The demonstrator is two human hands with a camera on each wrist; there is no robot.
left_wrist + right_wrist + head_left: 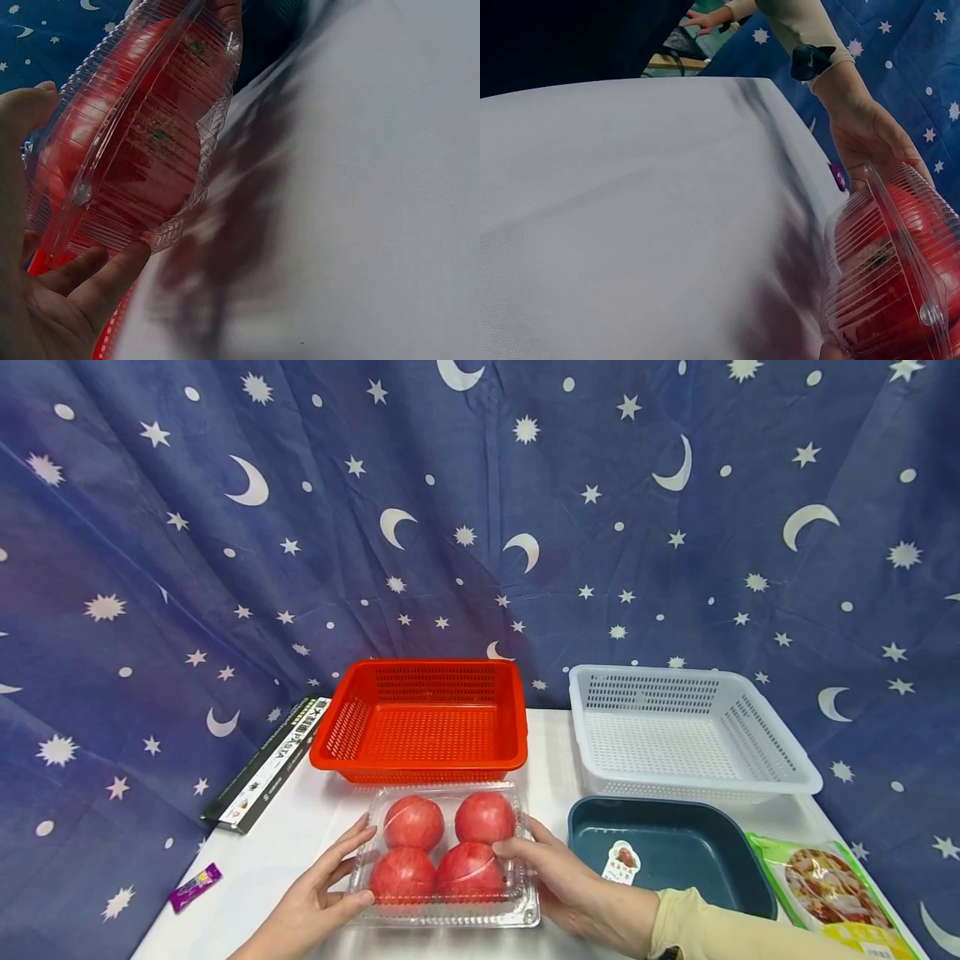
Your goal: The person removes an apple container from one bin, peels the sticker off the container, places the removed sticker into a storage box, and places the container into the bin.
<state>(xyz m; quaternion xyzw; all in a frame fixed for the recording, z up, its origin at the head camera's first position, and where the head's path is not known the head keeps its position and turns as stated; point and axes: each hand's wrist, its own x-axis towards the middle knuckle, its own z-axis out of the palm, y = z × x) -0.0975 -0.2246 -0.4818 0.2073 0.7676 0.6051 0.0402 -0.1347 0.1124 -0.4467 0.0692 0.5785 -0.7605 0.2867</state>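
Note:
A clear plastic clamshell box (450, 918) holds several red tomatoes (413, 823), their stem scars showing through the ribbed underside in the left wrist view. My left hand (315, 889) grips the box's left side, thumb near the front corner and fingers spread along the edge. On the opposite side my right hand (573, 893) holds it, thumb over the top and the other fingers mostly hidden behind the wall. Both wrist views show the box raised over the white table (645, 202), its shadow falling on the cloth.
Behind the box stands a red basket (420, 768), with a white basket (690, 785) to its right. A dark teal basin (675, 835) with a white label (622, 862) sits in front. A green food bag (832, 893), black pasta box (270, 768) and purple packet (196, 887) lie at the sides.

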